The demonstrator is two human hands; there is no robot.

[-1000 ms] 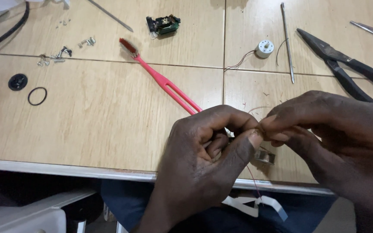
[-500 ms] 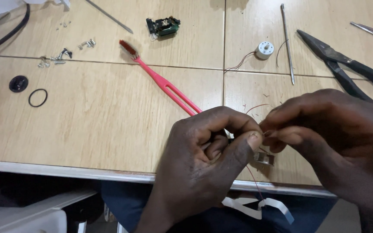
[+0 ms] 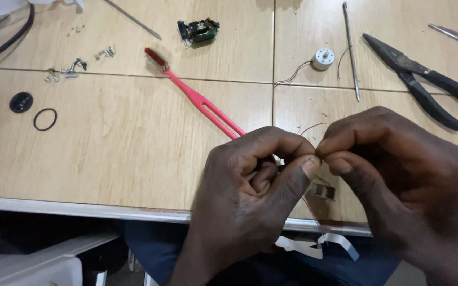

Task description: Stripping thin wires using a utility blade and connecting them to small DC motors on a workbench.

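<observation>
Here, low and right of centre in the frame, a thin reddish wire (image 3: 314,128) is pinched between both hands just above the table's (image 3: 107,169) near edge. The left hand (image 3: 250,196) curls into a loose fist, thumb and forefinger pressed together on the wire; the right hand (image 3: 398,180) meets it fingertip to fingertip, thumb and forefinger also nipping the strand. A small metal part (image 3: 323,190) shows just beneath the fingers; whether the wire joins it I cannot tell. The step in hand looks like twisting or stripping the fine strand, and any further move calls for a steady, light pinch so it does not snap. Behind the left hand lies a pink toothbrush (image 3: 197,95). Further out, a small round motor (image 3: 323,59) sits upper right, black pliers (image 3: 425,79) at far right, loose screws (image 3: 70,68) upper left. No containers are in view
</observation>
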